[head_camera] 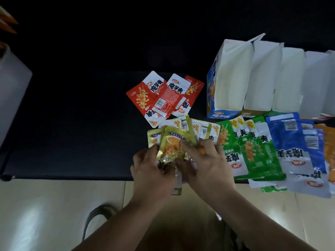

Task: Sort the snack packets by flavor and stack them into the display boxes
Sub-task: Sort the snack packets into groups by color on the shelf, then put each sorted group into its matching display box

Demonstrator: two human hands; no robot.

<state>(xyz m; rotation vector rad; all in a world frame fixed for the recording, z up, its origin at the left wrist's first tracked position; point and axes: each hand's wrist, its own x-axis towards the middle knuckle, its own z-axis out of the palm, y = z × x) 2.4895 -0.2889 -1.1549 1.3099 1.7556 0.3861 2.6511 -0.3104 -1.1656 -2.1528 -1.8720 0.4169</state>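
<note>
Both hands meet over a bunch of gold snack packets (171, 142) at the near edge of the black table. My left hand (152, 167) grips the bunch from the left, its thumb on the front packet. Fingers of my right hand (204, 163) curl onto the same packets from the right. More gold packets (199, 127) lie fanned just behind. Three red packets (163, 96) lie further back. Green packets (250, 151), blue packets (297, 147) and orange packets (330, 147) lie in groups to the right. A row of white-lined display boxes (261, 75) stands open at the back right.
The black table (72, 124) ends at a near edge above a pale tiled floor (45, 214). A white container (12, 84) stands at the far left. Some green and blue packets overhang the table's near edge.
</note>
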